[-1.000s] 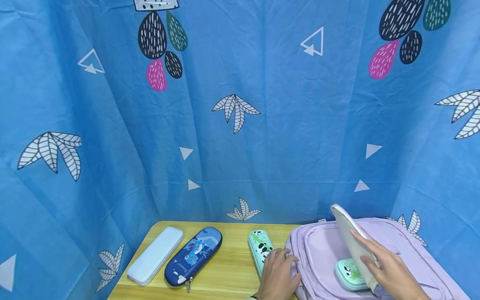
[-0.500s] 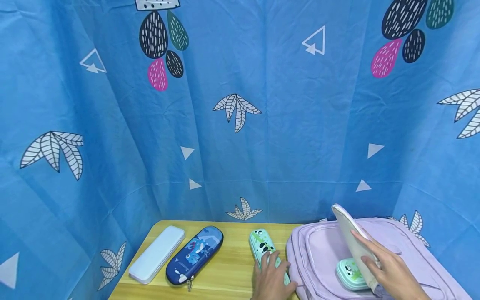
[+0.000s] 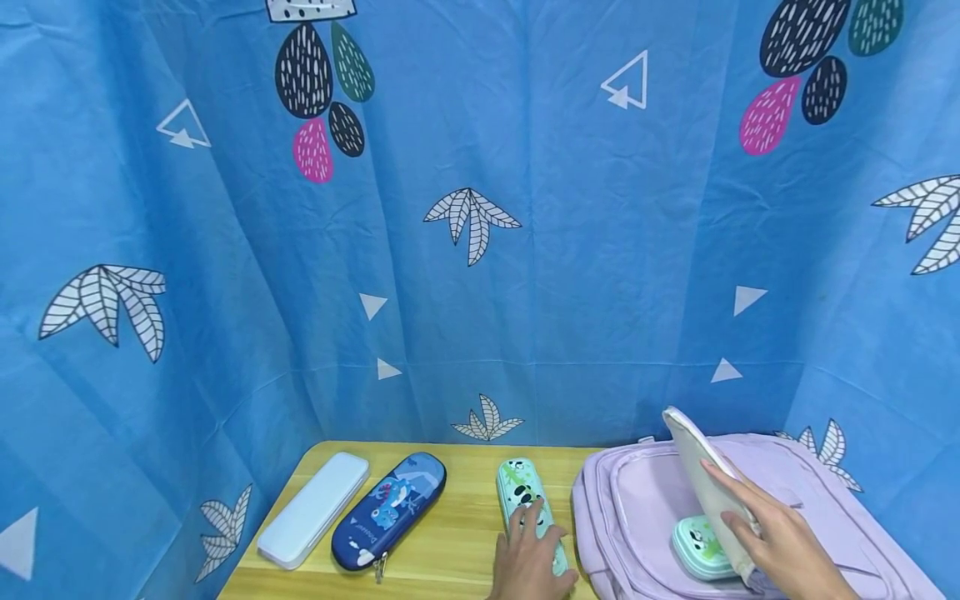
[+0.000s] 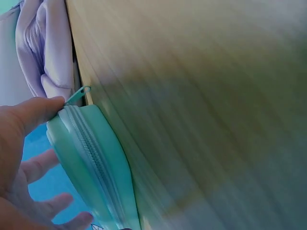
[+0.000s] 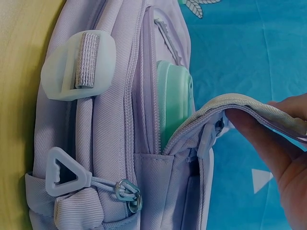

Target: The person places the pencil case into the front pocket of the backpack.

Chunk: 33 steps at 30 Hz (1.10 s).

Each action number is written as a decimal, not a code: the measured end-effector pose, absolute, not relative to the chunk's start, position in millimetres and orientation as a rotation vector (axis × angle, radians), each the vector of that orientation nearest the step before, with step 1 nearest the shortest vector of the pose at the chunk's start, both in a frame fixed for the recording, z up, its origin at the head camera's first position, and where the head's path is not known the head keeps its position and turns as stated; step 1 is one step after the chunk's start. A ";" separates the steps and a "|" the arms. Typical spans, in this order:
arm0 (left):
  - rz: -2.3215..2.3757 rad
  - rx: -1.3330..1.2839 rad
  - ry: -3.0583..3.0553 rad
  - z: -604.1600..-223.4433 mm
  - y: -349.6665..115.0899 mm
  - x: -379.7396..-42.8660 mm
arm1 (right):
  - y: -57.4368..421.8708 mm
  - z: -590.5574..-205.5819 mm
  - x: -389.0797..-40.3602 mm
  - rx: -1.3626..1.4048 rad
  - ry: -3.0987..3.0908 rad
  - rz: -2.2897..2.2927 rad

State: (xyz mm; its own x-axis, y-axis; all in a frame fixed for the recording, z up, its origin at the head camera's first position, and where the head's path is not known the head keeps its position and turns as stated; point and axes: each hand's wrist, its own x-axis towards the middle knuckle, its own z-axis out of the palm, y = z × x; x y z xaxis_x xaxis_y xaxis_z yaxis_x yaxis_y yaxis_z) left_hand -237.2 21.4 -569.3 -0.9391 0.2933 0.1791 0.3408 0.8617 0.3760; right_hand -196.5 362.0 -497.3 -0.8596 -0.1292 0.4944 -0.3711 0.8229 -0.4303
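A mint pencil case [image 3: 517, 477] with a panda print lies on the wooden table, left of a lilac backpack [image 3: 645, 492]. Over its near half is my left hand [image 3: 527, 557], fingers spread. In the left wrist view, the thumb touches the case's end by the zipper pull [image 4: 78, 95]; the other fingers hang loosely past its top. My right hand [image 3: 783, 533] grips the pale-lined flap [image 3: 705, 479] of the backpack's front pocket and holds it raised. Inside that pocket sits another mint panda case [image 3: 701, 550], partly hidden by the flap.
Toward the left of the table [image 3: 465, 533] lie a pale blue-white pencil case [image 3: 313, 510] and a dark blue dinosaur pencil case [image 3: 388, 512]. A blue patterned curtain [image 3: 570, 250] surrounds the back and sides. A strap buckle [image 5: 79, 64] shows on the backpack's side.
My left hand has left the backpack's edge and moved left onto the mint case, which now lies slightly apart from the bag. The right hand and flap stay put.
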 end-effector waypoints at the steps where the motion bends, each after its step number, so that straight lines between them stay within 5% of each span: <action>1: -0.669 -0.477 -2.937 -568.3 20.1 -237.7 | 361.9 -497.2 -196.6 0.384 -2.544 0.736; 17: -1.093 -0.218 -3.057 -558.1 -11.6 -236.8 | 361.2 -496.9 -196.1 0.388 -2.542 0.752; 33: -1.131 -0.262 -3.170 -559.2 -37.3 -238.2 | 360.4 -497.5 -197.0 0.373 -2.569 0.731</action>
